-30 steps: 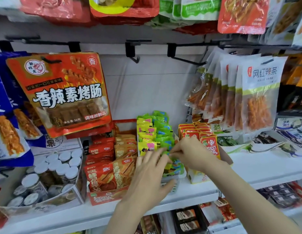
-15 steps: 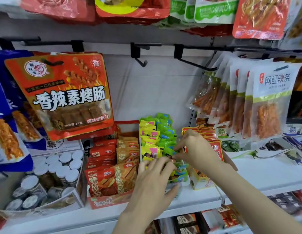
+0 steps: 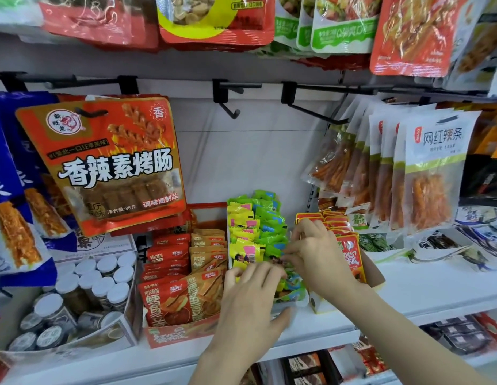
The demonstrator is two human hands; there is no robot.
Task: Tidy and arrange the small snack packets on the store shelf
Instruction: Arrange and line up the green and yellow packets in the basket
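Glossy crinkled green packets (image 3: 265, 232), left hand (image 3: 250, 304), right hand (image 3: 318, 254) pinching them

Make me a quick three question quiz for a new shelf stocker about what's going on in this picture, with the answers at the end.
1. True or false: both hands work in the box of small green and yellow packets.
2. Which stands directly left of that box? A) white-capped jars B) the box of red and orange packets C) hanging clear bags of orange strips
3. Fill in: the two black hooks above the box carry ____.

Key
1. True: left hand and right hand both have fingertips among the packets.
2. B; the white-capped jars sit further left, the hanging clear bags to the right.
3. Nothing.
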